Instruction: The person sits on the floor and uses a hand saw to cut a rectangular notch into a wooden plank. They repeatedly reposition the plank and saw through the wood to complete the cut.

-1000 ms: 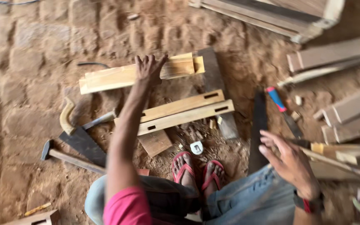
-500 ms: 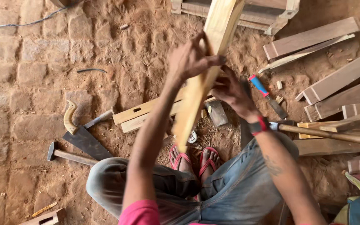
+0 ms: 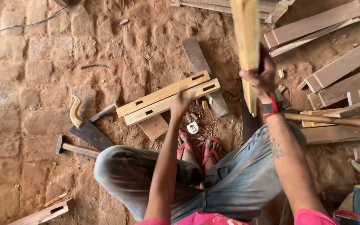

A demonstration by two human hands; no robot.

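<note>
My right hand (image 3: 260,81) grips a long pale wooden plank (image 3: 246,37) and holds it upright, its top running out of the frame. My left hand (image 3: 181,104) hangs free over two pale mortised rails (image 3: 167,98) that lie side by side on the dirt floor; its fingers look loosely curled and hold nothing. A red band sits on my right wrist. My feet in red sandals (image 3: 200,148) rest just below the rails.
A handsaw (image 3: 86,125) and a hammer (image 3: 73,148) lie at the left. A small tape measure (image 3: 193,127) sits by my feet. A dark board (image 3: 203,73) lies under the rails. Several planks (image 3: 338,79) are stacked at the right, and a wooden frame (image 3: 213,5) at the top.
My left hand has let go of the plank and dropped toward the rails. My right hand alone now holds the plank, which has swung from tilted to nearly upright.
</note>
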